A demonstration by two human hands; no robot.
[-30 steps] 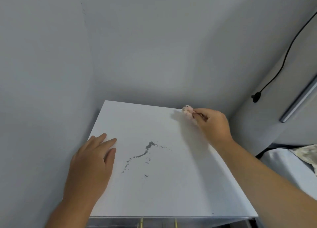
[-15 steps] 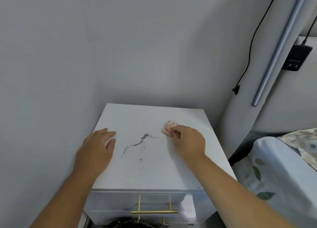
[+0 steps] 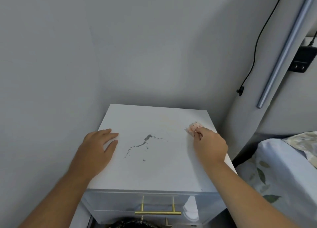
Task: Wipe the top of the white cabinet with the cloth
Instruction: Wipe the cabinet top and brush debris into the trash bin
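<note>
The white cabinet (image 3: 159, 173) stands in a corner, its flat top facing me. A dark grey smear (image 3: 142, 143) runs across the middle of the top. My right hand (image 3: 210, 144) presses a small pink dotted cloth (image 3: 193, 127) against the top near its right edge, fingers closed on it. My left hand (image 3: 97, 148) lies flat on the top's left edge, fingers spread, holding nothing.
Grey walls close in behind and to the left. A drawer with a brass handle (image 3: 157, 212) faces me below. A bed with floral bedding (image 3: 281, 167) lies to the right. A black cable (image 3: 253, 56), an adapter (image 3: 303, 59) and a metal bar (image 3: 284, 51) hang above it.
My right hand slid the cloth from the back right corner toward the middle, then back out to the right edge. The left hand stayed put. My view pulled back.
</note>
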